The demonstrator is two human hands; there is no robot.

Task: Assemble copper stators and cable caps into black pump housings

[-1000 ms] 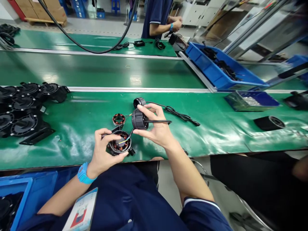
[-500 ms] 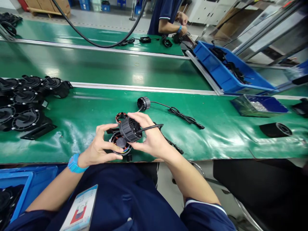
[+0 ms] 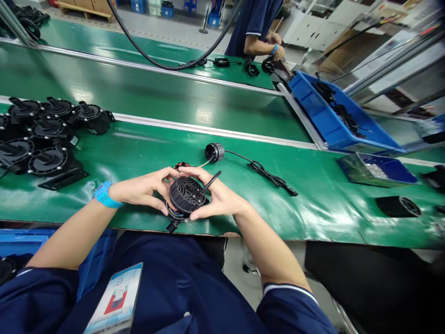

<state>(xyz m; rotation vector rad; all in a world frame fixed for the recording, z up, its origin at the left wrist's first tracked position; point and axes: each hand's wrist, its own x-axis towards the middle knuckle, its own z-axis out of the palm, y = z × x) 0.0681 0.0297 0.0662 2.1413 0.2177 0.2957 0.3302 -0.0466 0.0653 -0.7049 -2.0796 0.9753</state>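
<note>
Near the front edge of the green counter (image 3: 146, 148), the right hand (image 3: 224, 197) grasps a round black cap (image 3: 187, 195) over a housing (image 3: 173, 226). The left hand (image 3: 144, 188) curls alongside, its exact grip unclear. The cap looks stiff, light, best held by its rim; the thin wires (image 3: 176, 214) seem soft, easily pinched.

Glossy, rippled green sheeting (image 3: 333, 208); matt black plastic-looking ribbed cap (image 3: 186, 194); smooth, shiny blue plastic-looking crate (image 3: 309, 104).

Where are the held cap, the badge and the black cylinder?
Cap (image 3: 186, 194), head view: upper face.
Badge (image 3: 115, 298), head view: middle of its front.
Black cylinder (image 3: 391, 206), head view: curved side.
</note>
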